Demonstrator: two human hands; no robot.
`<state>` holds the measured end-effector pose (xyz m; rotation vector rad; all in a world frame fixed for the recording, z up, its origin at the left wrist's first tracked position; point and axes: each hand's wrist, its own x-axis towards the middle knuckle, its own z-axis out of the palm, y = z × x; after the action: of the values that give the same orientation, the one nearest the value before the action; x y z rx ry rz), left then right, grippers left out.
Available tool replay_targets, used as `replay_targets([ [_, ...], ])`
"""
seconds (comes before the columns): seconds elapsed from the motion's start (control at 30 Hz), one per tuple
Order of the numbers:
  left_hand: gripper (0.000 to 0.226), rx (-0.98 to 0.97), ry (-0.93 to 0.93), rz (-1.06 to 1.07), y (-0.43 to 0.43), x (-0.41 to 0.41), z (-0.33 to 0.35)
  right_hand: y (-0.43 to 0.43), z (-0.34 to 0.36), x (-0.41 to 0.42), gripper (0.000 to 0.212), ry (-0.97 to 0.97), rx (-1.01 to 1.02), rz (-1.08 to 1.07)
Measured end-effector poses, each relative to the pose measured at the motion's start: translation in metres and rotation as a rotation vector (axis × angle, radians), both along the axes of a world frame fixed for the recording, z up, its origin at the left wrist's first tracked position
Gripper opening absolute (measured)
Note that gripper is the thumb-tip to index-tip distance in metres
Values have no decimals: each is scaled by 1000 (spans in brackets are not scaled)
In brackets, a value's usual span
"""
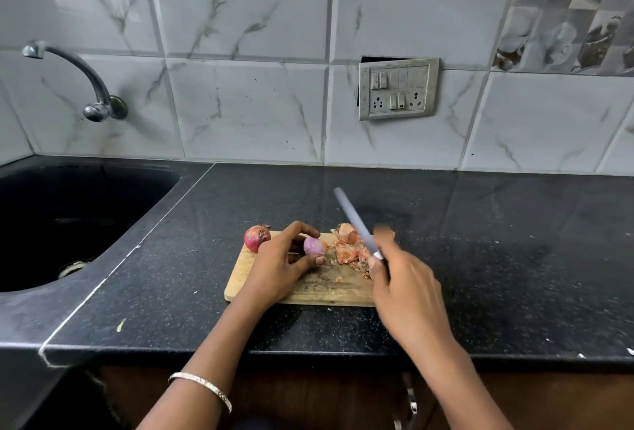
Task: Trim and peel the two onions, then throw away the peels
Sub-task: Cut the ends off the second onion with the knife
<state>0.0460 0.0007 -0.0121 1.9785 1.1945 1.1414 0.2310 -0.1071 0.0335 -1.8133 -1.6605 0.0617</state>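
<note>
My left hand holds a peeled, pale purple onion between thumb and fingers on the wooden cutting board. A second onion, still in its red skin, sits at the board's far left corner. My right hand grips a knife with a grey blade that points up and away, blurred with motion. A heap of orange-brown peels lies on the board's far right part, just beyond the right hand.
The board lies on a black granite counter. A dark sink with a wall tap is to the left. A switch and socket plate is on the tiled wall behind.
</note>
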Motion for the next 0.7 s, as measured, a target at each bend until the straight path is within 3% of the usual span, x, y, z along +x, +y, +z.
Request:
replay_targets([
  [0.2, 31, 24, 7, 11, -2, 2, 0, 1, -14, -25, 39, -65, -52, 12],
  [0.7, 31, 55, 33, 73, 0, 5, -1, 9, -11, -33, 32, -106, -93, 53],
])
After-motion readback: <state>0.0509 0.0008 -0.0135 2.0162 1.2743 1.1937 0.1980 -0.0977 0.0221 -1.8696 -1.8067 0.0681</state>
